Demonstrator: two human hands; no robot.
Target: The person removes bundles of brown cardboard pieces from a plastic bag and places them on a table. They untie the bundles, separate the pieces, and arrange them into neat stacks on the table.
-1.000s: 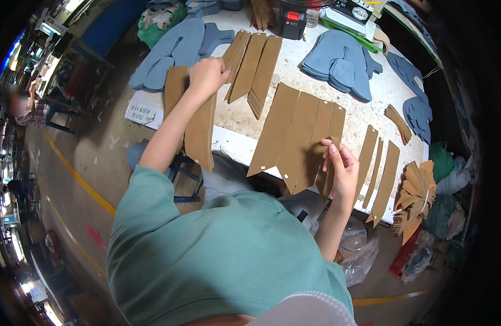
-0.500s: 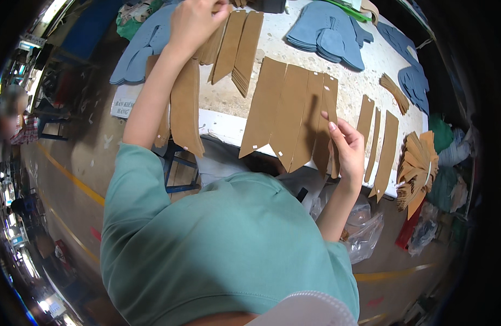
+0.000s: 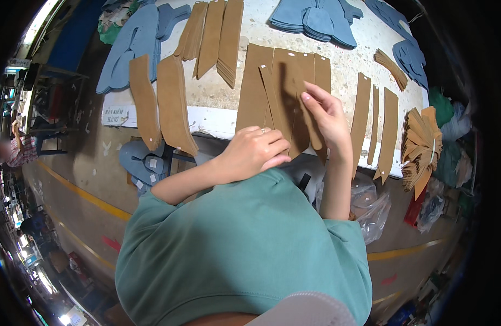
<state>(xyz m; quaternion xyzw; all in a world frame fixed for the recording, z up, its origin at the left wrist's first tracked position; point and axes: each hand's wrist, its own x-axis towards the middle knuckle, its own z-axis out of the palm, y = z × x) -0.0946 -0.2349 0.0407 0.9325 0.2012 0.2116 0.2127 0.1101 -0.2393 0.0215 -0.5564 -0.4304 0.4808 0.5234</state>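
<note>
Brown leather pieces (image 3: 254,81) lie side by side at the table's near edge, several with small white stickers. My left hand (image 3: 256,152) is at their lower end, fingers curled together at the lower part of a narrow slanting leather strip (image 3: 270,98); the fingers hide its end. My right hand (image 3: 327,117) is raised at the right of these pieces. Its thumb and forefinger pinch another narrow leather strip (image 3: 314,133), which hangs down along the palm side. A dark shadow falls over the middle pieces.
Longer brown stacks (image 3: 174,103) stand at the table's left, more brown strips (image 3: 229,41) behind them. Blue-grey pieces (image 3: 315,22) are piled at the back. Separate strips (image 3: 389,130) and a tied brown bundle (image 3: 421,144) lie right. A plastic bag (image 3: 370,212) hangs below the edge.
My left hand has come down from the far left stacks to the near edge of the middle pieces. My right hand has shifted slightly up and left with its strip. The view has shifted too.
</note>
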